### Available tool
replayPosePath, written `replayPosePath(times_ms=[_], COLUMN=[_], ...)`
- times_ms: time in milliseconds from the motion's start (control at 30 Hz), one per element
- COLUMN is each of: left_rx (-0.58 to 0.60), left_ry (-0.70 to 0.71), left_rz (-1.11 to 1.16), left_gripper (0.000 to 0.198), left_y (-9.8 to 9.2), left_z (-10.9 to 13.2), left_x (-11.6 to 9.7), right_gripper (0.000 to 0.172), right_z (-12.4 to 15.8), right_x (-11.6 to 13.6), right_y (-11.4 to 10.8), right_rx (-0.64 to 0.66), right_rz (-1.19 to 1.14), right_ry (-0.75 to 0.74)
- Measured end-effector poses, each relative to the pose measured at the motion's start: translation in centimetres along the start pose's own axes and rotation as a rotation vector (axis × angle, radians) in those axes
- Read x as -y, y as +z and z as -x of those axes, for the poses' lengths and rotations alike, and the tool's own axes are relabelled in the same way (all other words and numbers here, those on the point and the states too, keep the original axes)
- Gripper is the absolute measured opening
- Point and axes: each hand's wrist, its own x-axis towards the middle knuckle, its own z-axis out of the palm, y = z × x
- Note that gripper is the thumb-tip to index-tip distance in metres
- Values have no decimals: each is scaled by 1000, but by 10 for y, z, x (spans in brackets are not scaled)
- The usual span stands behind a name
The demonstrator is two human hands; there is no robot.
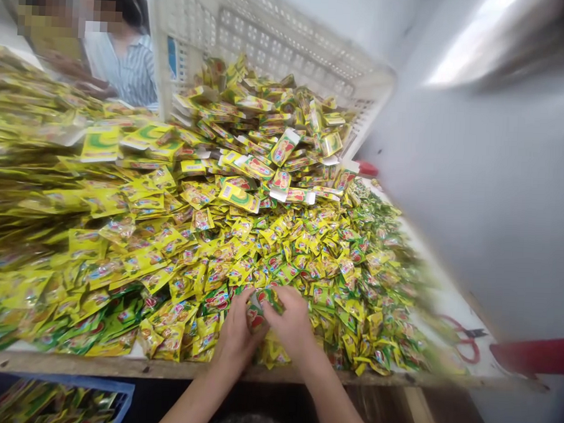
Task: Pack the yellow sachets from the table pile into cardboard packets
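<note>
Two hands pinch one sachet at the near edge of a bench buried in yellow-green packets.

We see the bench (116,366) carrying a broad heap of sachets (280,249), probably spread low so each lies within reach. Behind it a white crate (280,37) lies tipped, seemingly so its flat cartons (246,166) slide out. A person in a striped shirt (129,67) sits beyond. Red scissors (465,344) rest at the right. The left hand (234,337) and right hand (293,324) meet, fingers clenched on one sachet (258,310) just above the heap's near edge. The print is too blurred for us to read any brand.
</note>
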Motion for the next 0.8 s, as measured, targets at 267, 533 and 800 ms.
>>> replayPosePath(times_ms=[267, 533, 800], left_rx=[43, 242, 228], left_ry=[-119, -469, -521], left_rz=[82, 725, 824], left_gripper=[72, 31, 39], left_y=[-5, -53, -54], left_z=[7, 4, 6], left_x=[-10, -8, -9], right_gripper=[11, 19, 14], right_z=[-17, -9, 3], right_x=[10, 19, 16], right_y=[-25, -18, 6], right_rx=[477, 352, 180], right_rz=[176, -84, -162], right_ry=[-182, -29, -29])
